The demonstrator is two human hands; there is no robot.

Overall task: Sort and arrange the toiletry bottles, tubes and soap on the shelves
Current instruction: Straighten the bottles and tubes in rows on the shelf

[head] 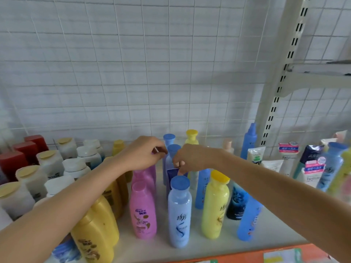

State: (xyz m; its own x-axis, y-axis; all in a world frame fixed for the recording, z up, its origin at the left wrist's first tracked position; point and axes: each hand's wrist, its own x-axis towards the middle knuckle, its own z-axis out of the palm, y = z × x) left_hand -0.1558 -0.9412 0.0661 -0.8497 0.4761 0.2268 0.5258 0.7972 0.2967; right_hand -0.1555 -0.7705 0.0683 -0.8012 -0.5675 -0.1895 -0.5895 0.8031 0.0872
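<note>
both hands are held over the middle of the white shelf (pixel 281 221), among upright toiletry bottles. the left hand (pixel 141 152) is curled above the pink bottles (pixel 143 207), its fingers (pixel 160 149) pressed together in a pinch on something small and pale; what it is cannot be told. the right hand (pixel 191 158) is lowered beside a blue-capped bottle (pixel 171 154), its fingers (pixel 179 165) pinched on the top edge of a dark blue tube (pixel 171 172) standing behind the pale blue bottle (pixel 179 211). a yellow bottle (pixel 215 204) is stood just beside that pale blue bottle. golden bottles (pixel 98 224) are lined to the left of the pink ones, and white jars (pixel 57 168) and red bottles (pixel 24 150) are grouped further left. facial tubes (pixel 284 158) are leaned near the slotted upright (pixel 284 73) on the right. a wire grid (pixel 133 63) is seen behind everything.
</note>
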